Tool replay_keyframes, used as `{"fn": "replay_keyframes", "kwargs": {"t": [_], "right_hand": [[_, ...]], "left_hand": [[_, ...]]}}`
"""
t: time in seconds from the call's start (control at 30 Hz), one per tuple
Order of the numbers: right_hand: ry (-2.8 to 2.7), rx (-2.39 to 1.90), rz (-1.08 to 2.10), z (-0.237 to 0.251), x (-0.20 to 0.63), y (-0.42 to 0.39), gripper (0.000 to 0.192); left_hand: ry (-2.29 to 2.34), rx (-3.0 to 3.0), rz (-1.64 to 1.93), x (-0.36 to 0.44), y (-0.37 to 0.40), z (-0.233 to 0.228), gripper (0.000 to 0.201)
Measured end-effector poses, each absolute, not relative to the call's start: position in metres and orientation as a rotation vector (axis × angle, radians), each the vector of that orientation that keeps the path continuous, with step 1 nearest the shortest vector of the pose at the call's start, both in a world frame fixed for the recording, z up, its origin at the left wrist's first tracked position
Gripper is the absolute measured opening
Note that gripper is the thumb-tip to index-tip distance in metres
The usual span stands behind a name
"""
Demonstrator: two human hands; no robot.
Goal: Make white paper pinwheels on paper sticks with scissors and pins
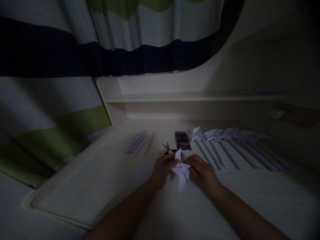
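Between my two hands is a white paper pinwheel [183, 173], its folded blades fanned out above the desk. My left hand [162, 168] pinches it at the left side, thumb on the front of the paper. From the right, my right hand [202, 169] has its fingers closed at the edge of the blades; part of those fingers is hidden. Just beyond the pinwheel lie open scissors [168, 147] with dark handles, partly covered by my left hand and the paper. A flat sheet of white paper [143, 173] rests left of my left hand.
Several finished pinwheels on paper sticks [231, 151] lie in a row at the right. Several loose paper sticks [138, 141] are at the left. A phone [184, 145] lies behind the scissors. The desk has a rear shelf [175, 98]; a striped curtain [55, 83] hangs at the left.
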State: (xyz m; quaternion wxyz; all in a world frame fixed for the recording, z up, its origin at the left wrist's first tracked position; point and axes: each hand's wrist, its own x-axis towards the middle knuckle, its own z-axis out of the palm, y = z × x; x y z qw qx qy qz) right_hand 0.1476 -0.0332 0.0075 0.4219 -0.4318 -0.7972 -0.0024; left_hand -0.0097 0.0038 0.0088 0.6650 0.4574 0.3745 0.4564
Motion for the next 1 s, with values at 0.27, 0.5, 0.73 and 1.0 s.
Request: {"fn": "replay_keyframes", "kwargs": {"t": [0.27,0.5,0.73,1.0], "right_hand": [[-1.992,-1.088,-0.013,0.009,0.148,-0.034,0.022],[-1.950,-1.090,-0.041,0.009,0.148,-0.033,0.029],[-1.734,-1.156,-0.190,0.016,0.148,-0.042,0.021],[-1.641,-1.341,0.426,0.003,0.120,-0.042,0.026]], "left_hand": [[0.842,1.030,1.036,-0.009,0.004,0.008,0.033],[0.832,1.009,1.069,-0.010,0.004,0.009,0.035],[0.889,0.858,1.291,-0.014,0.009,0.010,0.036],[0.853,0.786,1.377,-0.012,0.006,0.013,0.041]]}}
